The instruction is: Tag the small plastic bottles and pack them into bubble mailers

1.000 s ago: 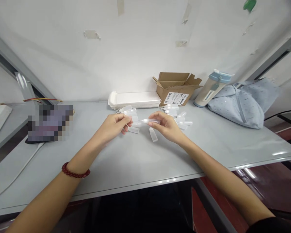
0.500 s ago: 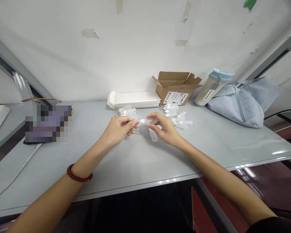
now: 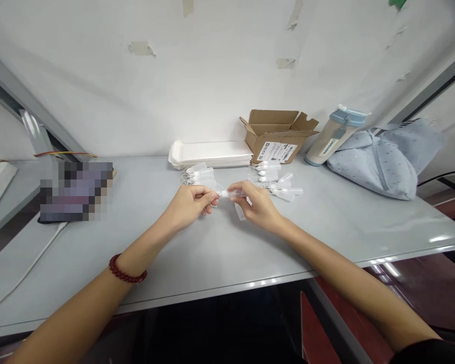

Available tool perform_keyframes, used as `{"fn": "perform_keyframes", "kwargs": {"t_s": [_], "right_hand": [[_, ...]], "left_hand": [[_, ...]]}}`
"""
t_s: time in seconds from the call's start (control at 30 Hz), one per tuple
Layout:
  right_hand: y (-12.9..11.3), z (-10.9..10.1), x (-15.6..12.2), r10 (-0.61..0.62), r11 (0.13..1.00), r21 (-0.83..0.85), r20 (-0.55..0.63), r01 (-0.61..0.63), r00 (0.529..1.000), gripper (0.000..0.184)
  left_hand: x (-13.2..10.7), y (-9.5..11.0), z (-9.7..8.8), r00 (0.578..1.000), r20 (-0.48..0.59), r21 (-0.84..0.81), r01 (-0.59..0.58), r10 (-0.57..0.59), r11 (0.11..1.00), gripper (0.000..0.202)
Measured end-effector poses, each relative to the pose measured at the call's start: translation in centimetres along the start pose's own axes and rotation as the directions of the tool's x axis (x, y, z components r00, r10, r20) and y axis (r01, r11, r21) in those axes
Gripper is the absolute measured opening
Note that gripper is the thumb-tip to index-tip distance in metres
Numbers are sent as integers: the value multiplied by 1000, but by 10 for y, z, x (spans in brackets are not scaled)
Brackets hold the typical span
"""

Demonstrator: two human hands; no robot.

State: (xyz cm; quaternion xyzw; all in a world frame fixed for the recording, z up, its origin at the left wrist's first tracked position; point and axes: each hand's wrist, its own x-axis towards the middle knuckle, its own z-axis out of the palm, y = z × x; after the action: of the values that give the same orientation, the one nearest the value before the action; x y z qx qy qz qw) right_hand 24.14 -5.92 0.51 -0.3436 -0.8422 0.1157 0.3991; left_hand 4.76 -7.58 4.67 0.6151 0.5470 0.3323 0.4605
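Your held bottle [image 3: 227,193] presents as smooth, translucent plastic; your tabletop [image 3: 220,253], smooth and glossy; the carton [image 3: 275,137], matt cardboard with a paper label [image 3: 276,151]; the bag [image 3: 375,169], matt cloth.

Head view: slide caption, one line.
Right hand holds a translucent bottle, left hand pinched at its white end; similar bottles and open cardboard box beyond.

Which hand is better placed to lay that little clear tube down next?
Probably the right hand: it holds the clear tube by its body, while the left hand is at the white end.
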Motion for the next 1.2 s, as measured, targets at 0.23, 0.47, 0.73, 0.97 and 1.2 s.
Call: {"fn": "perform_keyframes", "kwargs": {"t_s": [0.23,0.47,0.73,0.97,1.2], "right_hand": [[8,-4,3,68,994,-88,53,-63,996,36],[6,-14,10,264,954,-187,148,-235,953,18],[-8,-24,13,429,873,-383,312,-300,848,18],[-18,-26,12,457,831,-507,384,-231,802,11],[-10,-25,13,481,808,-540,373,-236,793,11]], "left_hand": [[23,-19,-21,987,-156,-151,-72,48,986,19],[50,-41,-40,868,-491,-276,-228,67,934,17],[58,-48,-32,906,-422,-309,-105,-37,945,20],[53,-48,-30,912,-407,-313,-78,-59,947,25],[49,-43,-34,868,-492,-340,-119,-69,933,27]]}}
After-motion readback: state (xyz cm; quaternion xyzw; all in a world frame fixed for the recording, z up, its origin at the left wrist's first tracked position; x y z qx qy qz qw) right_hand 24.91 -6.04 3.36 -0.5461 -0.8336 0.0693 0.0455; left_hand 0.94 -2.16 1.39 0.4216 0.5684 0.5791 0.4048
